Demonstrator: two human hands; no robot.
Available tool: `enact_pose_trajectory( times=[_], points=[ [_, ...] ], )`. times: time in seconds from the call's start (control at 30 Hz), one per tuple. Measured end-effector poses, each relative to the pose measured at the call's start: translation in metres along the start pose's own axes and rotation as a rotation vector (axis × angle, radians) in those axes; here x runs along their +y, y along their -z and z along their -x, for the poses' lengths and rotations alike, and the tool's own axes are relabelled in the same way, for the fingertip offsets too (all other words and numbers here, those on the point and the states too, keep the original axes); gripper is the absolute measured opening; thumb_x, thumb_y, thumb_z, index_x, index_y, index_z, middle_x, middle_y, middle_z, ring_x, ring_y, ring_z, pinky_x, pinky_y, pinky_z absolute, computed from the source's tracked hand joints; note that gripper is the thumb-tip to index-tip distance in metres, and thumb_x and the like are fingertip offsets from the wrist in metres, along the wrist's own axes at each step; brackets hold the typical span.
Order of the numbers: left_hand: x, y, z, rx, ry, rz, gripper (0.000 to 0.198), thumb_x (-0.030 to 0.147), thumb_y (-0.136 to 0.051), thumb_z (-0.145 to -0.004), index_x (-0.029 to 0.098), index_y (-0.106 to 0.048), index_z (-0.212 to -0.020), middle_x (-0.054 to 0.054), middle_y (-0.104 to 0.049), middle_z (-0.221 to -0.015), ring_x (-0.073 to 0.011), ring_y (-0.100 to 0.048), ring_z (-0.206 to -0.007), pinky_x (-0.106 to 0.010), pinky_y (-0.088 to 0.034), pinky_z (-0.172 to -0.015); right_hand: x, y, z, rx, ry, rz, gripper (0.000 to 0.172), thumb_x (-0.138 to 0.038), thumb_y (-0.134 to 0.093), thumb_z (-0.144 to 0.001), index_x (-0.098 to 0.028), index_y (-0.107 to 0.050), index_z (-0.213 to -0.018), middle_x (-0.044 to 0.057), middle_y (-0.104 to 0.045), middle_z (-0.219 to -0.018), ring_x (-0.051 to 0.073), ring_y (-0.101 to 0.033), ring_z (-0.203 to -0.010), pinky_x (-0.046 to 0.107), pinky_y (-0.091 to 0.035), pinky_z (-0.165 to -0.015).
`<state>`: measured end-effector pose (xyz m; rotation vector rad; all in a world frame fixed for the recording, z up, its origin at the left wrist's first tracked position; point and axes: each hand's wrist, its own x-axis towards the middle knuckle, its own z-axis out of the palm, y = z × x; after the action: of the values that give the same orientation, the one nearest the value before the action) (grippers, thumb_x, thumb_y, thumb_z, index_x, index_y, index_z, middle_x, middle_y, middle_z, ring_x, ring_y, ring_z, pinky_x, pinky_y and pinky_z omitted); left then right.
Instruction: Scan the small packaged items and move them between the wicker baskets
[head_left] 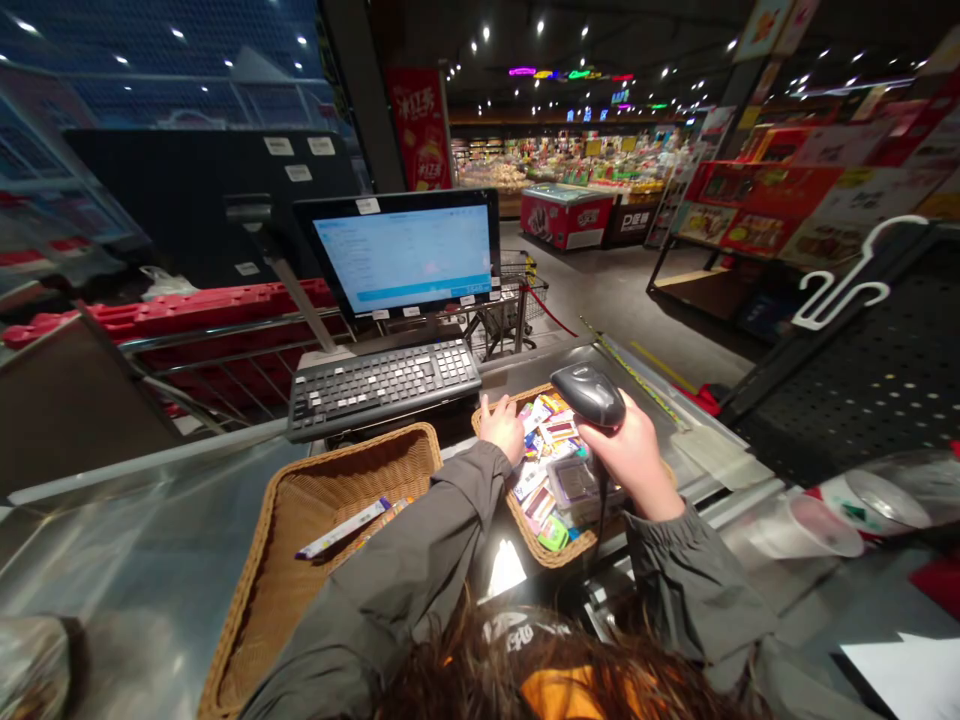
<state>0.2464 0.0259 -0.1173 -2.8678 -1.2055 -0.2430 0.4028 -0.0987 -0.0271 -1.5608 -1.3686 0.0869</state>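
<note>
My right hand (637, 455) is wrapped around a black handheld barcode scanner (589, 392), held over a wicker basket (544, 552). That basket holds many small colourful packets (551, 425), a clear plastic box (574, 482) and a green pack (553, 533). At its far left corner is my left hand (502, 428), fingers slightly apart by the rim and the packets; I see nothing held in it. To the left stands a larger wicker basket (277, 520) with a long white-and-purple packet (343, 528) and some orange packs, partly hidden by my left sleeve.
A keyboard (386, 380) and a lit monitor (409, 250) stand beyond the baskets on the metal counter (150, 530). Plastic cups (817, 525) are at the right, near a dark perforated panel (862, 370) with white hangers (844, 290). A shopping cart (506, 300) is behind the monitor.
</note>
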Motion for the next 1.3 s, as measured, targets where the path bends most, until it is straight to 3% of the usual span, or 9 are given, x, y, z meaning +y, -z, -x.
enact_pose_trajectory(
  times=[0.17,0.3,0.43,0.53,0.67,0.8,0.9,1.07,1.3],
  points=[
    [-0.001,-0.003,-0.004,0.026,0.042,-0.003,0.028,0.032,-0.058,-0.083,0.018,-0.076,-0.1,-0.017,-0.06,-0.134,-0.0355,-0.043,-0.136,-0.067,-0.016,-0.117,-0.002,-0.005,-0.003,-0.032,0.034,0.006,0.039,-0.032,-0.066,-0.071,-0.019,-0.065,-0.107,0.013,-0.07,-0.108,0.034,-0.063,-0.111,0.052,-0.051,-0.097],
    [0.0,-0.003,-0.006,0.034,0.064,0.004,0.028,0.026,-0.054,-0.083,0.016,-0.077,-0.097,-0.017,-0.063,-0.13,-0.0346,-0.046,-0.134,-0.066,-0.02,-0.116,-0.008,-0.01,-0.006,-0.069,0.068,0.007,0.031,-0.031,-0.065,-0.071,-0.019,-0.064,-0.1,0.013,-0.07,-0.106,0.032,-0.065,-0.104,0.05,-0.052,-0.094],
    [-0.007,0.009,0.0,0.045,0.034,0.004,0.026,0.023,-0.058,-0.077,0.018,-0.078,-0.094,-0.015,-0.06,-0.137,-0.036,-0.042,-0.138,-0.067,-0.015,-0.118,-0.009,-0.013,-0.005,-0.049,0.097,0.025,0.04,-0.033,-0.065,-0.071,-0.018,-0.063,-0.107,0.015,-0.068,-0.115,0.033,-0.064,-0.11,0.052,-0.05,-0.098],
    [-0.019,0.031,0.01,0.113,-0.004,-0.014,0.025,0.02,-0.058,-0.077,0.017,-0.077,-0.092,-0.015,-0.056,-0.142,-0.0367,-0.037,-0.141,-0.068,-0.013,-0.118,-0.008,-0.015,-0.001,-0.023,0.13,0.06,0.051,-0.033,-0.066,-0.069,-0.016,-0.06,-0.118,0.018,-0.065,-0.124,0.036,-0.057,-0.123,0.056,-0.045,-0.105],
    [-0.036,0.08,0.031,0.259,-0.023,-0.07,0.018,0.017,-0.057,-0.079,0.016,-0.074,-0.083,-0.015,-0.052,-0.146,-0.0348,-0.035,-0.144,-0.071,-0.012,-0.117,-0.013,-0.018,0.006,-0.023,0.224,0.1,0.059,-0.031,-0.068,-0.07,-0.017,-0.056,-0.126,0.017,-0.064,-0.125,0.037,-0.051,-0.131,0.058,-0.041,-0.11],
    [-0.05,0.131,0.062,0.392,-0.006,-0.113,0.012,0.018,-0.057,-0.081,0.017,-0.07,-0.08,-0.015,-0.051,-0.148,-0.0344,-0.032,-0.146,-0.071,-0.006,-0.118,-0.028,-0.022,0.011,-0.075,0.316,0.139,0.062,-0.032,-0.068,-0.073,-0.016,-0.052,-0.131,0.018,-0.059,-0.132,0.039,-0.043,-0.138,0.06,-0.037,-0.113],
    [-0.062,0.158,0.087,0.476,0.02,-0.138,0.008,0.02,-0.06,-0.081,0.018,-0.068,-0.083,-0.014,-0.049,-0.149,-0.0345,-0.03,-0.147,-0.069,-0.001,-0.118,-0.044,-0.025,0.014,-0.106,0.372,0.147,0.062,-0.032,-0.067,-0.074,-0.016,-0.051,-0.132,0.019,-0.057,-0.135,0.041,-0.038,-0.141,0.064,-0.031,-0.114],
    [-0.088,0.185,0.122,0.556,0.081,-0.192,0.008,0.025,-0.061,-0.083,0.02,-0.065,-0.087,-0.011,-0.045,-0.153,-0.0345,-0.029,-0.148,-0.067,0.0,-0.119,-0.075,-0.03,0.02,-0.174,0.471,0.122,0.056,-0.028,-0.065,-0.074,-0.02,-0.055,-0.128,0.017,-0.051,-0.142,0.041,-0.029,-0.146,0.067,-0.024,-0.117],
    [-0.116,0.203,0.15,0.639,0.14,-0.225,0.012,0.029,-0.064,-0.083,0.021,-0.067,-0.091,-0.011,-0.047,-0.151,-0.0353,-0.031,-0.146,-0.066,-0.002,-0.12,-0.11,-0.047,0.021,-0.24,0.547,0.074,0.053,-0.026,-0.064,-0.072,-0.021,-0.057,-0.124,0.017,-0.048,-0.144,0.043,-0.025,-0.147,0.073,-0.023,-0.113]
  ],
)
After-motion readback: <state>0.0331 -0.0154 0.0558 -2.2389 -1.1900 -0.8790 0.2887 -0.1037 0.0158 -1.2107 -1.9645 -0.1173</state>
